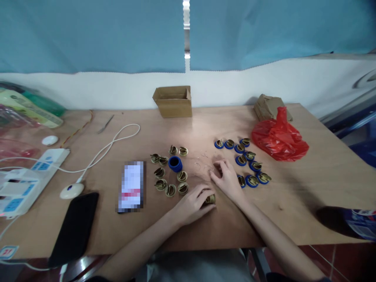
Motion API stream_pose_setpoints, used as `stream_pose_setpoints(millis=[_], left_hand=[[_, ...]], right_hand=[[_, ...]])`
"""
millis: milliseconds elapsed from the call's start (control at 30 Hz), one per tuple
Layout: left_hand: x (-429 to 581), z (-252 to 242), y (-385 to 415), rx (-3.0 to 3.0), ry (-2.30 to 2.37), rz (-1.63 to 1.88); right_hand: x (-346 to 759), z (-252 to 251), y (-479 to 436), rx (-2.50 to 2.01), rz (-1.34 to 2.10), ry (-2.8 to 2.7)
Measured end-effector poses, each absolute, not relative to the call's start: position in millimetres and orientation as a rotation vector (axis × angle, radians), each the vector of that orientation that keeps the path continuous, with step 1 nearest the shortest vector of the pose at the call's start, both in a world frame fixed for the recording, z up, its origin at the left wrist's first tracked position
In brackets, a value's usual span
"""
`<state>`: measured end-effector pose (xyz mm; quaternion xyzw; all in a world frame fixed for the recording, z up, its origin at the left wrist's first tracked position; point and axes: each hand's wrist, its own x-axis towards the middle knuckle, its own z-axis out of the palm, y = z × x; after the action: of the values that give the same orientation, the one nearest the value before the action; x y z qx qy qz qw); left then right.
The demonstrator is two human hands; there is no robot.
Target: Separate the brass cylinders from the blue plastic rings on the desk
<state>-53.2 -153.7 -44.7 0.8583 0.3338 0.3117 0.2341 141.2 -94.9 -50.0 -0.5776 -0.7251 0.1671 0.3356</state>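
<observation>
My left hand (pixel 192 203) rests low on the wooden table, its fingers closed around a round brass-coloured fitting (pixel 210 199). My right hand (pixel 227 180) is beside thin curved wire pieces (pixel 202 158); its thumb and fingers are bent and apart, and I see nothing between them. Left of the hands, several brass-coloured fittings (pixel 170 190) with upright flat tabs surround a stack of blue rings (pixel 175 164). To the right of my right hand stand several fittings with blue rings around their bases (pixel 241 160).
A small open cardboard box (pixel 176 107) stands at the back. A red plastic bag (pixel 279 137) and brown package (pixel 264 106) lie at right, a dark bottle (pixel 346 221) nearer. Two phones (pixel 132 184), a power strip (pixel 38 176) and white cable (pixel 108 147) occupy the left.
</observation>
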Motion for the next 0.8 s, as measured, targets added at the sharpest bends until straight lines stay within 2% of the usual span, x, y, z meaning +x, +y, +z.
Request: stream_pose_setpoints(millis=[800], left_hand=[[-53.7,-48.8,-153.9,2.339,0.906,0.847]], right_hand=[[131.5,-49.2,-94.9,-1.528,0.342,-1.891]])
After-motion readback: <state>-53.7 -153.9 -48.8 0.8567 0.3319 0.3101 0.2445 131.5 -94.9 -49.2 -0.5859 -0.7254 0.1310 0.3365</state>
